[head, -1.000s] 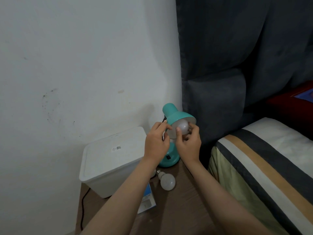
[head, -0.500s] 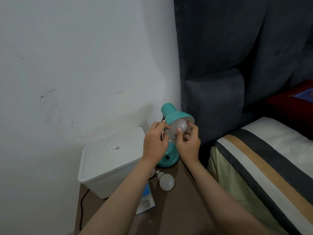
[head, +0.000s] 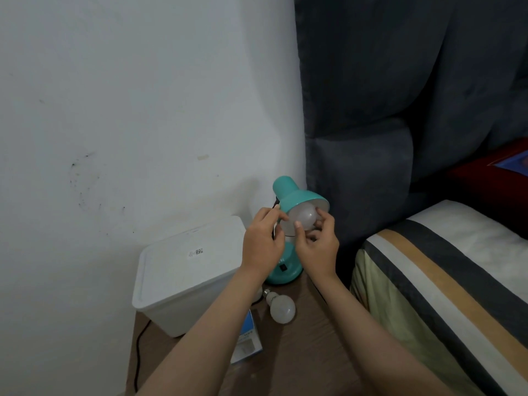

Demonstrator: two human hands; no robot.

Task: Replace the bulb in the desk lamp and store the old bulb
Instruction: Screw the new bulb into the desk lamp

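A teal desk lamp (head: 297,195) stands on the wooden bedside table (head: 300,347), its shade tilted toward me. A frosted white bulb (head: 303,217) sits in the shade's mouth. My right hand (head: 317,244) grips this bulb with thumb and fingers around it. My left hand (head: 261,244) holds the left rim of the shade, fingertips touching it. A second white bulb (head: 281,308) lies loose on the table in front of the lamp's base. A blue and white bulb box (head: 247,340) lies partly under my left forearm.
A white lidded plastic bin (head: 183,270) sits on the table's left side against the wall. A black cord (head: 140,350) runs down beside it. A dark grey padded headboard (head: 371,167) and a striped bed (head: 445,295) stand at the right.
My right hand's fingers have shifted around the bulb in the shade, the thumb now lower on its front. The left hand stays on the shade's rim.
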